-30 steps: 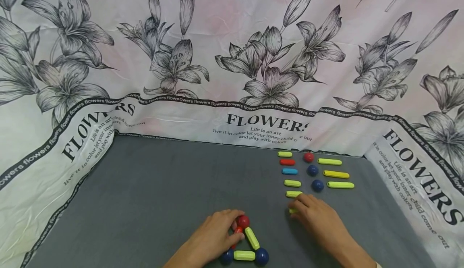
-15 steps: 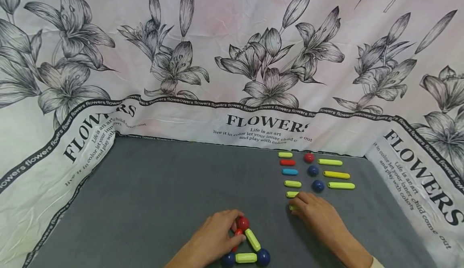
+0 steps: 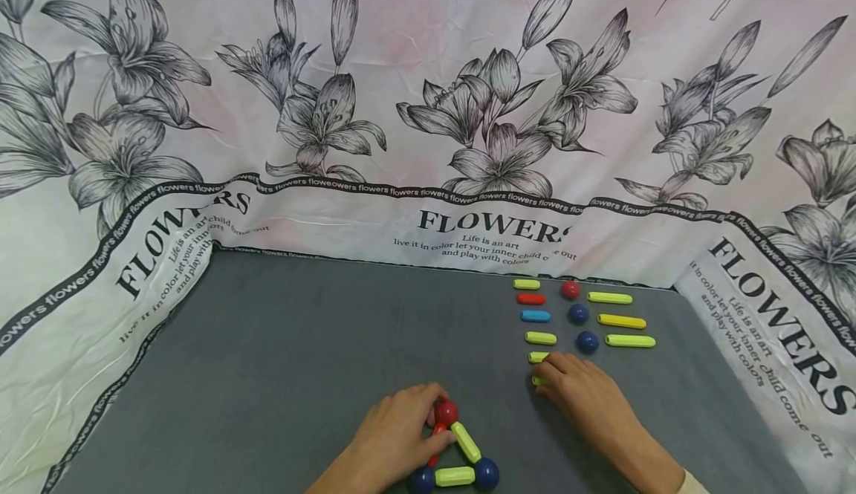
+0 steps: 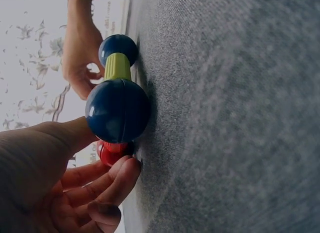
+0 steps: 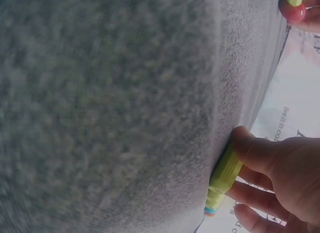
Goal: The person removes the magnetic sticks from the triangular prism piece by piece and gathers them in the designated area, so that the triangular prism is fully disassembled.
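A triangle of balls and rods lies near the front of the table, with a red ball (image 3: 446,411) at the far corner. Dark blue balls (image 3: 487,473) form its two near corners. Yellow-green rods (image 3: 466,442) make the right and near sides, a red rod (image 3: 438,430) the left one. My left hand (image 3: 394,434) holds that left side, thumb and fingers around the red rod and by the red ball. To the right, my right hand (image 3: 588,397) pinches a short yellow-green rod (image 5: 227,170), the nearest of a column; the fingers partly cover it.
Beyond my right hand the column goes on with short rods in yellow-green, blue (image 3: 536,316) and red (image 3: 531,299). Beside it stand a red ball and two blue balls (image 3: 578,314), then three long yellowish rods (image 3: 622,322). A flowered cloth (image 3: 495,234) borders the grey table (image 3: 321,330).
My right hand has shifted slightly away from me with its fingers on the short rod. The triangle has slid a little toward me and right, my left hand still on it.
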Action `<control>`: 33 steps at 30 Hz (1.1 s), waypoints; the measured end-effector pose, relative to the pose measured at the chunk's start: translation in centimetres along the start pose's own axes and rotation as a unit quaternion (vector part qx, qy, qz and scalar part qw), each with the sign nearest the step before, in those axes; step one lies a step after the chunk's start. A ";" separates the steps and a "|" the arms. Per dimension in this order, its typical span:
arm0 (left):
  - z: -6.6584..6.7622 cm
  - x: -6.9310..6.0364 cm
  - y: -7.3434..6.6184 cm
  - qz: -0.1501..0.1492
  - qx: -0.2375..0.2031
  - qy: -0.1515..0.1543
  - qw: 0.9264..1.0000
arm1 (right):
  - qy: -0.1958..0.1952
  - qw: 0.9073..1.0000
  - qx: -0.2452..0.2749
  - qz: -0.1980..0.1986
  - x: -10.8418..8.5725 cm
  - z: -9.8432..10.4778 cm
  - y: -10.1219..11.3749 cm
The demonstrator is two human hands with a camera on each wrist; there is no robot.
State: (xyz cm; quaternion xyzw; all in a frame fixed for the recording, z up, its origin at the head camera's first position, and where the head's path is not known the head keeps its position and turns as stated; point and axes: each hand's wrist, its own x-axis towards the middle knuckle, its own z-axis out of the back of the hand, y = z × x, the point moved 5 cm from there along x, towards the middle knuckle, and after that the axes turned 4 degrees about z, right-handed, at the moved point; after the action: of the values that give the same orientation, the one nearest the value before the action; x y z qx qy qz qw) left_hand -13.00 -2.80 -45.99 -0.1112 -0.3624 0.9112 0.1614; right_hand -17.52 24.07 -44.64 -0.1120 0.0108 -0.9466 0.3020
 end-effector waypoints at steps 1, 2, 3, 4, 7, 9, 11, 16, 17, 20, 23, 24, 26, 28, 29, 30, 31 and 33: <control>0.0 0.0 0.0 0.001 0.008 -0.004 1.000 | 0.002 1.000 -0.001 0.000 0.0 0.0 0.0; 0.1 0.0 0.0 0.000 0.016 -0.008 1.000 | 0.003 1.000 -0.003 -0.001 0.0 0.0 0.0; 0.1 0.0 0.0 0.001 0.023 -0.010 1.000 | 0.004 1.000 -0.004 -0.001 0.0 0.0 0.0; 0.1 -0.1 0.0 0.001 0.028 -0.012 1.000 | 0.004 1.000 -0.005 -0.001 0.0 0.0 0.0; 0.0 -0.2 0.0 -0.001 0.038 -0.012 0.999 | 0.013 1.000 -0.008 -0.001 0.0 0.1 0.2; -0.1 -0.2 -0.1 -0.007 0.038 -0.008 0.999 | 0.016 1.000 -0.007 0.003 -0.1 0.4 0.6; -0.2 -0.2 -0.3 -0.016 0.037 0.000 0.999 | 0.014 1.000 -0.004 0.016 -0.1 1.0 1.4; -0.3 -0.1 -0.6 -0.028 0.036 0.014 0.999 | -0.002 0.993 0.072 0.091 -0.6 2.4 4.3; -0.3 0.0 -0.5 -0.029 0.038 0.014 0.999 | -0.001 0.989 0.101 0.110 -0.8 2.6 4.9; -0.2 0.0 -0.4 -0.034 0.044 0.009 0.998 | 0.012 0.970 0.182 0.158 -1.4 2.8 6.5; -0.2 0.0 -0.2 -0.035 0.050 0.007 0.998 | 0.038 0.951 0.240 0.193 -1.9 2.6 7.8; -0.1 -0.1 -0.2 -0.036 0.051 0.008 0.998 | 0.051 0.946 0.251 0.198 -2.0 2.5 8.1; -0.1 -0.2 -0.2 -0.037 0.052 0.011 0.998 | 0.074 0.938 0.272 0.204 -2.1 2.1 8.5; -0.1 -0.3 -0.2 -0.038 0.049 0.015 0.998 | 0.092 0.931 0.287 0.208 -2.3 1.8 8.7; -0.1 -0.4 -0.3 -0.038 0.049 0.016 0.998 | 0.096 0.929 0.290 0.211 -2.4 1.7 8.9; -0.1 -0.5 -0.3 -0.038 0.049 0.017 0.998 | 0.098 0.928 0.290 0.214 -2.5 1.5 9.0; 0.0 -0.5 -0.4 -0.040 0.049 0.016 0.998 | 0.096 0.927 0.290 0.218 -2.6 1.4 9.2; 0.0 -0.6 -0.4 -0.042 0.049 0.015 0.998 | 0.091 0.927 0.284 0.225 -2.7 1.3 9.5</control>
State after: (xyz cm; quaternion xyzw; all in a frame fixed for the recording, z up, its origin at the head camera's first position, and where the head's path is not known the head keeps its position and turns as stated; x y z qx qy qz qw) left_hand -12.34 -2.75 -45.68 -0.1009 -0.3191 0.9186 0.2104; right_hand -9.67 17.95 -44.81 0.0705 -0.2060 -0.8232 0.5244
